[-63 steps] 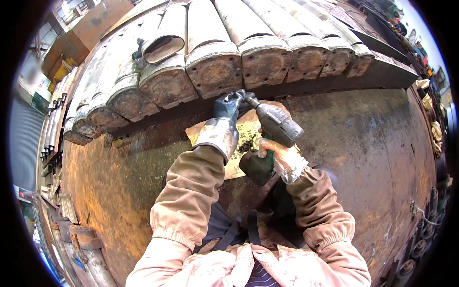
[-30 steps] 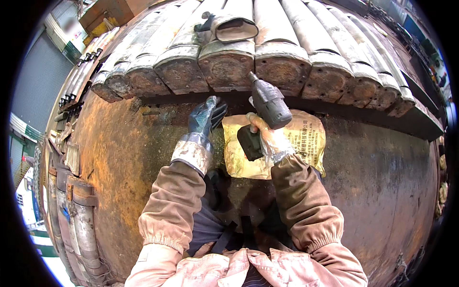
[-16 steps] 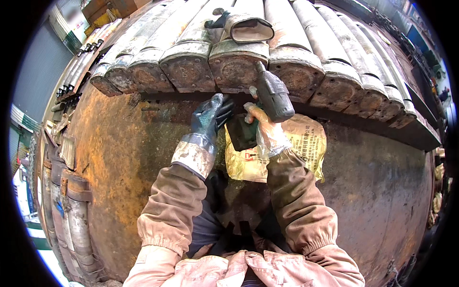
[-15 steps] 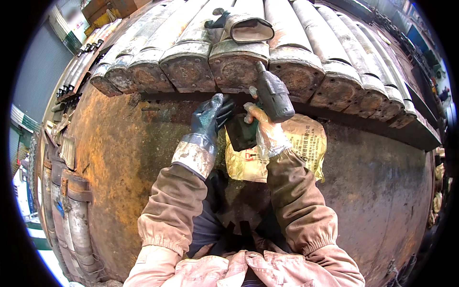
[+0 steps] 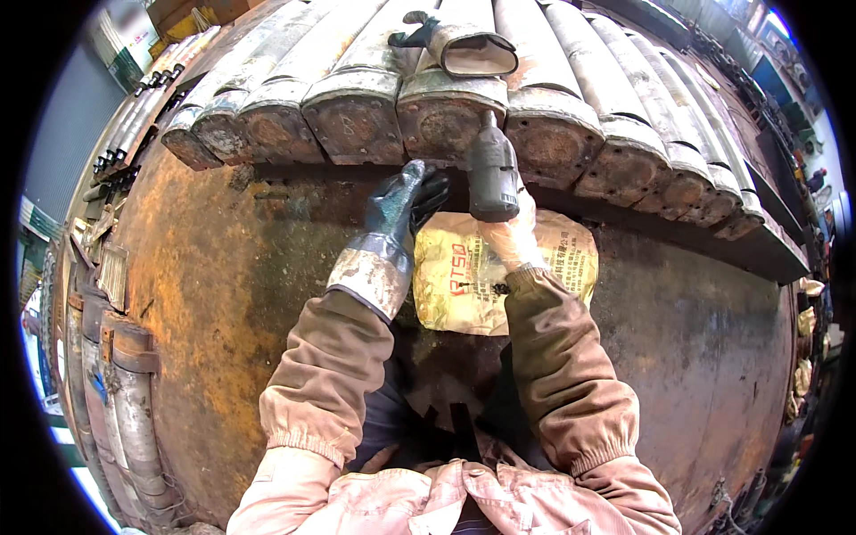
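Observation:
My right hand [image 5: 517, 234], in a thin pale translucent glove, grips a dark grey cordless impact wrench [image 5: 493, 174]. The wrench's narrow nose overlaps the lower right edge of the rusty end plate [image 5: 443, 120] of the middle metal cylinder; whether it touches a bolt there I cannot tell. Its handle and battery are hidden from view. To its left, my left hand [image 5: 392, 209] wears a dark blue-green coated glove with a pale dirty cuff. Its fingers are partly spread and bent just below the end plates, with nothing visible in them.
A row of heavy pale cylinders [image 5: 357, 53] lies side by side ahead, on a dark steel beam [image 5: 713, 227]. A loose glove [image 5: 479, 58] rests on the middle one. Beneath my right hand a yellow printed sack [image 5: 446, 294] lies on the rusty steel surface [image 5: 205, 294]. More pipes [image 5: 134, 401] stand at left.
The impact wrench has swung from a slant to nearly straight ahead and moved slightly left. Its battery has gone out of sight. My left hand has shifted slightly right and up.

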`<state>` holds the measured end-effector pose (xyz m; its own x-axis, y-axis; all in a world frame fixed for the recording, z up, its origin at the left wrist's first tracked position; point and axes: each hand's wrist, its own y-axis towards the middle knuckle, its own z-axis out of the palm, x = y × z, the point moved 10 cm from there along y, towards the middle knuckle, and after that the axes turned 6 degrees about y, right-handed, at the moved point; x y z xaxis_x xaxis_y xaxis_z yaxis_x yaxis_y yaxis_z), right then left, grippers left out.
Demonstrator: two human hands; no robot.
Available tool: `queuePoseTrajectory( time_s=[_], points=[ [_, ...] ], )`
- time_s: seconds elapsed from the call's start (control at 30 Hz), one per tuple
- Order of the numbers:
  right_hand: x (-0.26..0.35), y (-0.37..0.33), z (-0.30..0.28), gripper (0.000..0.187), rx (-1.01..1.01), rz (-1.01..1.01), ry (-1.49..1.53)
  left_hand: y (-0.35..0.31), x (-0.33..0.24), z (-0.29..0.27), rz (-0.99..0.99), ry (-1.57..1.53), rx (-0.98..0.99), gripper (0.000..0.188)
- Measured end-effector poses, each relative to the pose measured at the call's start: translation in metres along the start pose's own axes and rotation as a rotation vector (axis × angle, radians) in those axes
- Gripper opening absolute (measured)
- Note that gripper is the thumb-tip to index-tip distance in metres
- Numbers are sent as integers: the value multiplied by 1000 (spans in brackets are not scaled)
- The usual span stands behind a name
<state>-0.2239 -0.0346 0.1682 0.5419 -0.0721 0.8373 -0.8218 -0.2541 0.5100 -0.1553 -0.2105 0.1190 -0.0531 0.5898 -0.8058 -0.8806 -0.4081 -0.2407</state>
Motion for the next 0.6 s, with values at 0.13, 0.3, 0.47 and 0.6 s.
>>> queuePoseTrajectory(
  time_s=[0.13,0.3,0.47,0.6],
  points=[
    [-9,-8,11,30,-59,-16,87,2,5,17,-1,-8,78,39],
    [16,-9,12,31,-53,-22,-20,6,8,6,-20,-24,85,38],
    [11,-6,7,31,-11,85,15,12,14,8,-61,-57,87,38],
    [16,-9,3,29,-9,4,-72,11,14,12,-43,48,70,47]
  ],
)
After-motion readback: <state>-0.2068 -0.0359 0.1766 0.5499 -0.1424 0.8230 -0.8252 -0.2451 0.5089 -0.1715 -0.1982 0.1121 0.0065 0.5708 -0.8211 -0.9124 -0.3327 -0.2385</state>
